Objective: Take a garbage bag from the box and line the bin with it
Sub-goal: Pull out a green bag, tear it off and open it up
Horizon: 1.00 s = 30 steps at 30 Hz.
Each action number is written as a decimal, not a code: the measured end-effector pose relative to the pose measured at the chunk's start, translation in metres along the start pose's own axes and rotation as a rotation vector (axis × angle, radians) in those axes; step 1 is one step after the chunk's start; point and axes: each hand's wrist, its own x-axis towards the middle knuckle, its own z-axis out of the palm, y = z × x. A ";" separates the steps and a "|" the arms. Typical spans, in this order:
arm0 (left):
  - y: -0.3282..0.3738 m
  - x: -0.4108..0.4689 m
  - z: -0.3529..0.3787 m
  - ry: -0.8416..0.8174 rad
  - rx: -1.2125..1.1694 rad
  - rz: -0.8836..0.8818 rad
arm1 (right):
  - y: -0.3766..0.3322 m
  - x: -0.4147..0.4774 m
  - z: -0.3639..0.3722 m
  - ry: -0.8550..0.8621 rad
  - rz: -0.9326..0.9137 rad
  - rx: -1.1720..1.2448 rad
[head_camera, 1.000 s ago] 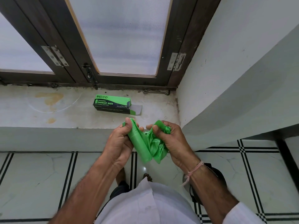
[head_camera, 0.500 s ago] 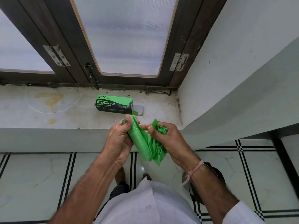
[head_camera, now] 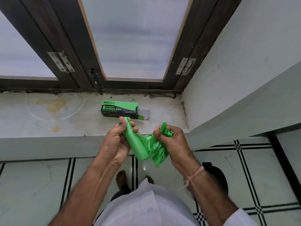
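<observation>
My left hand grips a green roll of garbage bags, held tilted in front of the ledge. My right hand is clenched on the crumpled loose bag that stretches off the roll. The green and black garbage bag box lies on the window ledge just beyond my hands, its right end flap open. A dark bin stands on the floor at the right, mostly hidden behind my right forearm.
The stained white window ledge runs below a dark-framed window. A white wall closes the right side. My bare feet stand on the tiled floor below.
My hands have drawn apart: the right hand moved right, pulling the loose bag out from the roll in the left hand.
</observation>
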 end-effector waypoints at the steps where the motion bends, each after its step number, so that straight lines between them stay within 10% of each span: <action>1: 0.004 0.002 -0.003 0.009 -0.008 0.013 | 0.000 0.000 -0.001 0.015 0.002 -0.009; 12: 0.029 0.025 -0.023 0.066 -0.017 0.084 | 0.004 0.000 -0.001 -0.141 0.063 0.128; 21: 0.016 0.029 0.005 0.012 -0.049 0.070 | 0.004 -0.011 0.023 -0.185 -0.103 -0.593; 30: 0.010 0.040 -0.001 0.016 0.160 0.049 | 0.013 -0.003 0.018 0.075 -0.275 -0.298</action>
